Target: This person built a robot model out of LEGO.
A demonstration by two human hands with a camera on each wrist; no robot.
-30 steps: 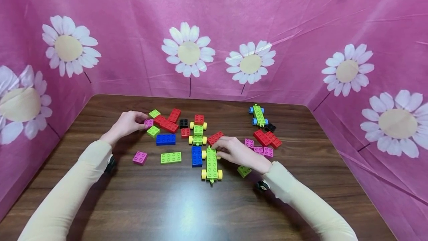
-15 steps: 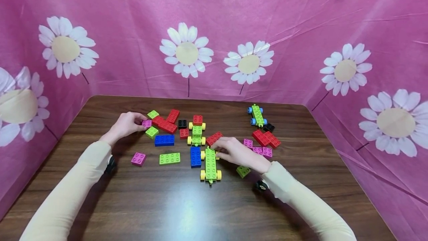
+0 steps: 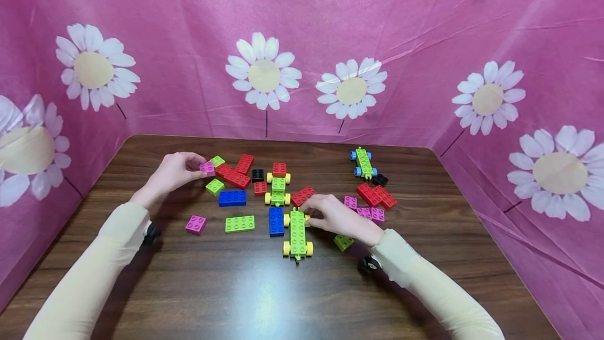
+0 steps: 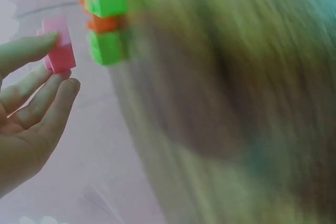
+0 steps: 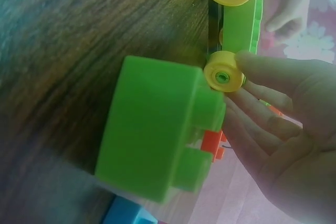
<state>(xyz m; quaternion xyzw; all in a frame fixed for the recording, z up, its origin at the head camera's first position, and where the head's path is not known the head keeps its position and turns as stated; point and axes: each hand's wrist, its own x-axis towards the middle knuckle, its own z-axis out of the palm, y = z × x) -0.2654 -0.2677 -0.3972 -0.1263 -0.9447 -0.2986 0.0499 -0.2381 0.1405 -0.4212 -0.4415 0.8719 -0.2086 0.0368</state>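
Note:
My left hand pinches a pink brick between thumb and fingers at the left of the table. In the left wrist view the brick is held on edge, studs toward the palm. My right hand grips the far end of a long green toy car base with yellow wheels. The right wrist view shows the thumb against a yellow wheel; the other fingertips are partly hidden behind it. A blue brick lies along the base's left side.
Beyond the base stands a shorter yellow-wheeled car carrying bricks. Red bricks, a blue brick and a green brick lie left. Pink bricks and a blue-wheeled car base are at right. A green brick sits beneath my right wrist.
My left hand has lifted the pink brick a little up from its place among the green and red bricks. The right hand stays at the car base.

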